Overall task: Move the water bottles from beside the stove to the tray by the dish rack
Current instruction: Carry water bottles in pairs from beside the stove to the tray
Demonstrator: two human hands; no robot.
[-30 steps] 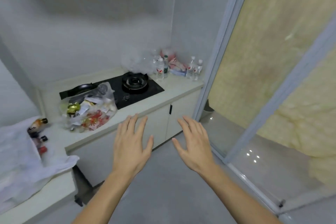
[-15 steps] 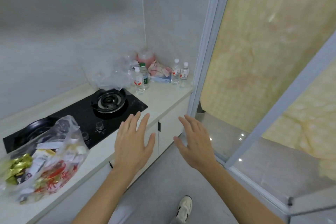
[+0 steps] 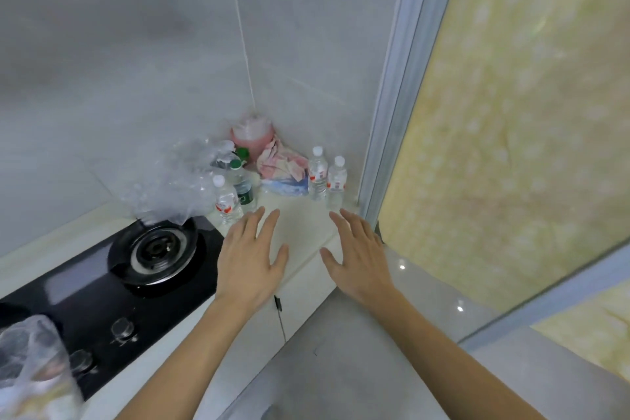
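Note:
Small clear water bottles stand on the pale counter [image 3: 300, 225] right of the stove [image 3: 112, 283]. Two white-capped ones with red labels, one [image 3: 317, 174] and another [image 3: 336, 181], stand near the door frame. A third white-capped bottle [image 3: 226, 201] and a green-capped bottle [image 3: 242, 186] stand by the burner [image 3: 156, 249]. My left hand [image 3: 250, 256] hovers over the counter edge, fingers spread, just short of the third bottle. My right hand [image 3: 358, 256] is also spread and empty, a little in front of the pair. No tray or dish rack is in view.
A crumpled clear plastic bag [image 3: 174, 184] lies behind the burner. A pink container [image 3: 252, 135] and a pink cloth bundle [image 3: 283, 169] fill the corner. A bag of groceries [image 3: 34, 368] sits at the lower left. A sliding glass door frame [image 3: 392, 112] bounds the right side.
The view has closed in on the counter corner. Both open hands have come forward from above the floor to over the counter edge, close to the bottles.

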